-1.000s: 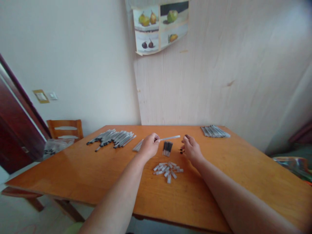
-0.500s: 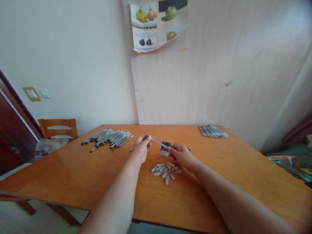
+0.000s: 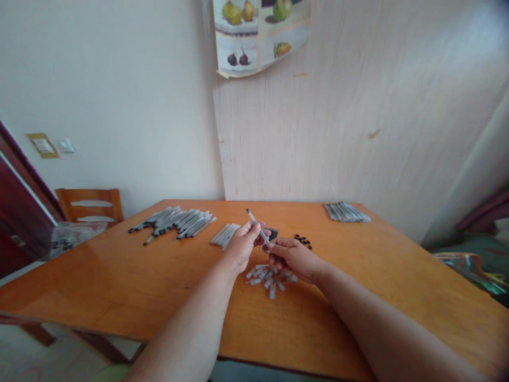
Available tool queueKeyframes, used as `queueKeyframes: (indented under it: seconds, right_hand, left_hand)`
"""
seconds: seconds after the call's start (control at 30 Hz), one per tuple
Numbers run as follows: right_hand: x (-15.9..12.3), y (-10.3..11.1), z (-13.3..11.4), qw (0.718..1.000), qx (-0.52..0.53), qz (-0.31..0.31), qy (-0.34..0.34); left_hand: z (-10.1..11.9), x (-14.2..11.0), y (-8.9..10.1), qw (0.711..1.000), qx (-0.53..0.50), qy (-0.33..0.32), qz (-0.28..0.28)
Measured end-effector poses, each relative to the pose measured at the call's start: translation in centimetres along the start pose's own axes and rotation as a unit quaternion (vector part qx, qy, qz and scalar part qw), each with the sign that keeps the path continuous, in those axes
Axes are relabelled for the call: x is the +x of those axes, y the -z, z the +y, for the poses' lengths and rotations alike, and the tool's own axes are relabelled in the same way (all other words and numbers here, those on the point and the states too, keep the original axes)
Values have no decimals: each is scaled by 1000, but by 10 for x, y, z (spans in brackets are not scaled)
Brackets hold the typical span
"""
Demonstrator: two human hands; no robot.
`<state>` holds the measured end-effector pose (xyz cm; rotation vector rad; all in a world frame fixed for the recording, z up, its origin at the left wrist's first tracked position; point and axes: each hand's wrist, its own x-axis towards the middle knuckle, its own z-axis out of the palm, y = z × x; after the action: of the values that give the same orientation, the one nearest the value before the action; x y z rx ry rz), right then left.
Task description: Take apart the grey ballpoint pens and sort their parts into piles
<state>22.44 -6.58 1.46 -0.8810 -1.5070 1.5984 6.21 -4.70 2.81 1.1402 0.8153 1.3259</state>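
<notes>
Both my hands meet above the middle of the orange wooden table [image 3: 119, 286]. My left hand [image 3: 241, 245] pinches a thin clear pen barrel [image 3: 255, 225] that points up and away. My right hand [image 3: 292, 257] is closed at the barrel's lower end; what its fingers hold there is hidden. Under the hands lies a small heap of clear pen caps [image 3: 269, 277]. Just beyond are a bunch of dark refills [image 3: 272, 232], a few empty clear barrels [image 3: 224, 234] and small black plugs [image 3: 303, 241].
A large pile of pens with black tips [image 3: 174, 223] lies at the table's far left, a smaller pile [image 3: 347, 211] at the far right. A wooden chair [image 3: 88, 206] and a plastic bag [image 3: 70, 236] stand to the left. The wall is close behind.
My right hand came from the black plugs to the barrel's end. Both hands then drew nearer to me, and the barrel tilted from lying level to pointing upward.
</notes>
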Motion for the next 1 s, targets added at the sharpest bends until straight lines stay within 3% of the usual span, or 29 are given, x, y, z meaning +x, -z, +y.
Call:
queueKeyframes:
  seconds: [0.23, 0.6, 0.8, 1.0]
  right_hand:
    - [-3, 3, -5, 1000, 20, -13, 13]
    - [-5, -10, -11, 990, -125, 27, 67]
    - [-4, -8, -13, 960, -249, 75, 102]
    - [-4, -6, -13, 938, -308, 92, 131]
  left_hand:
    - [4, -6, -5, 997, -51, 23, -48]
    - [7, -7, -10, 999, -33, 11, 5]
    - [6, -6, -15, 999, -35, -2, 34]
    - [8, -8, -22, 998, -41, -1, 50]
